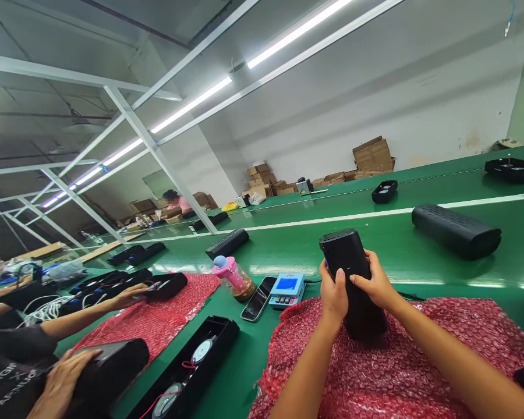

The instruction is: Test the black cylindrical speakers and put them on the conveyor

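A black speaker [360, 302] stands upright on a sheet of red bubble wrap [419, 355], gripped from both sides. My left hand [334, 291] wraps its left edge, thumb on the near face. On the opposite edge, my right hand [376, 280] also holds it, thumb pressed on the same face. A faint blue glow shows along its left edge near the top. Left of my hands are a light-blue tester with a lit screen [287, 290], a smartphone [259, 299] and a pink-lidded cup [234, 279].
An open speaker housing with two drivers and red wires [187, 366] lies to my left. Beyond it, a co-worker's hands [63, 375] handle black housings on red bubble wrap. A closed speaker [456, 231] rests on the green bench at right. White frame posts [157, 151] rise from the bench.
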Demonstrator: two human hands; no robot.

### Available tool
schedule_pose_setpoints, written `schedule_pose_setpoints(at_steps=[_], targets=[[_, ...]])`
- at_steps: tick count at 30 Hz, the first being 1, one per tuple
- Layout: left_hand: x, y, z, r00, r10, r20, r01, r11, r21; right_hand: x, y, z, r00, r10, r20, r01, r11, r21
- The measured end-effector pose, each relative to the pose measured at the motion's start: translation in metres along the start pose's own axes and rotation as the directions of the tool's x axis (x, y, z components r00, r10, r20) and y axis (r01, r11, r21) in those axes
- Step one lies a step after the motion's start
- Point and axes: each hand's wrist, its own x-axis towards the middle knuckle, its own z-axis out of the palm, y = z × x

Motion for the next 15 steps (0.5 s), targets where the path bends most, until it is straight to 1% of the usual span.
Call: schedule_pose_setpoints(at_steps=[9, 15], targets=[[-0.002, 0.0026, -0.0004, 1.0, -0.003, -0.002, 0.003, 1.0, 0.002, 0.0006, 0.0029, -0.0004, 1.0, -0.014, -0.003, 0.014, 1.0, 0.0], [-0.0012, 0.0025, -0.0003, 1.0, -0.003, 0.003, 0.003, 1.0, 0.002, 0.0004, 0.0003, -0.0002, 1.0, -0.014, -0.01, 0.014, 1.0, -0.014]])
